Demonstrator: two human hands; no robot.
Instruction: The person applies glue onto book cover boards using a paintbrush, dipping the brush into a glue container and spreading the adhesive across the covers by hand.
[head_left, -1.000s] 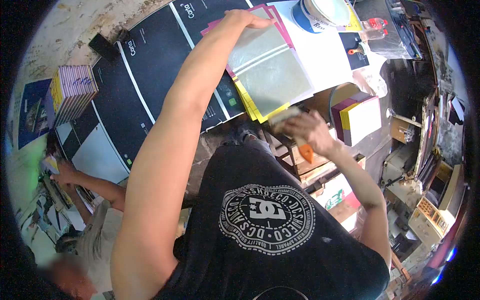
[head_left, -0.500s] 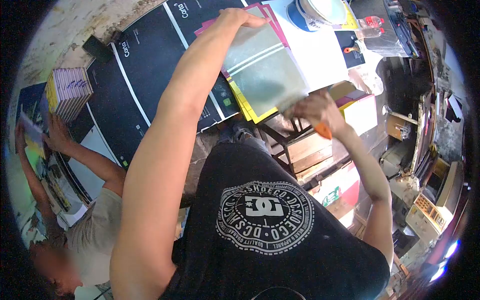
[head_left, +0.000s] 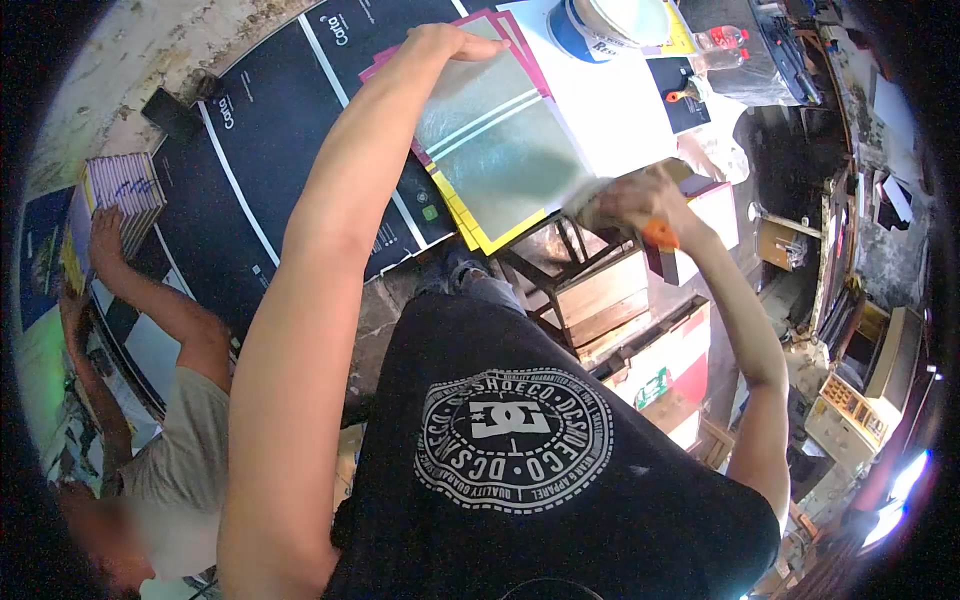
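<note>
My left hand (head_left: 458,42) lies with fingers stretched out on the top edge of a greyish, glossy cover sheet (head_left: 510,165) marked by two pale stripes. Under it, more sheets with yellow and magenta edges (head_left: 487,238) fan out in a stack. By the sheet's lower right corner, my right hand (head_left: 645,203), smeared by motion, is closed around a brush whose orange handle (head_left: 660,234) sticks out below the fist. Its bristles are blurred and hard to make out against the sheet's edge.
A white-and-blue bucket (head_left: 610,25) stands beyond the stack on white paper. Another orange-handled brush (head_left: 684,96) and a plastic bottle (head_left: 722,38) lie to its right. At left, a co-worker's hand (head_left: 105,235) touches a stack of books (head_left: 128,195). Wooden crates (head_left: 600,300) sit below the table.
My right hand has shifted slightly relative to the sheet's lower right corner with the brush. My left hand stays in place. The co-worker's hand has moved onto the book stack.
</note>
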